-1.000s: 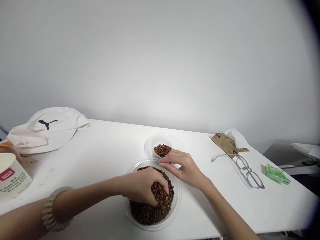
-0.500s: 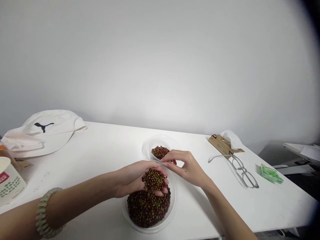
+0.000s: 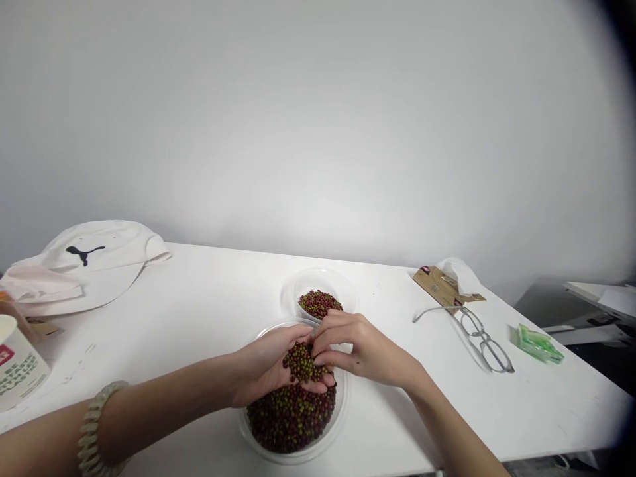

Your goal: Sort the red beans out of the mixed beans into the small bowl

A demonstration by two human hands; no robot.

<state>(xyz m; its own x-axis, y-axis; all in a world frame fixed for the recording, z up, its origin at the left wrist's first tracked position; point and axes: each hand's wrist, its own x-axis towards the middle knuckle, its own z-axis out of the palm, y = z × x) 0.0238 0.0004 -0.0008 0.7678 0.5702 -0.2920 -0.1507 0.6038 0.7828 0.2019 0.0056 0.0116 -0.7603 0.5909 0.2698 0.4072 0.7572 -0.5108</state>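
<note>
My left hand [image 3: 265, 364] is cupped palm up, holding a heap of small red and green beans [image 3: 299, 361] above the near bowl. That round clear bowl [image 3: 334, 434] holds a large pile of the same beans. Over the left palm, my right hand [image 3: 350, 344] has its thumb and fingertips pinched at the beans; anything between the fingertips is too small to make out. Just behind both hands stands a smaller clear bowl [image 3: 342, 285] with a smaller pile of red and green beans [image 3: 319, 303] in it.
On the white table [image 3: 213, 285], a white cap [image 3: 114, 248] and a paper cup [image 3: 17, 364] are at the left. Eyeglasses [image 3: 481, 338], a brown cardboard piece [image 3: 437, 288] and a green packet [image 3: 539, 344] lie at the right. A wall rises behind.
My right hand has moved down from near the small bowl's rim to the beans in my left palm. My left hand stays cupped, tilted slightly differently.
</note>
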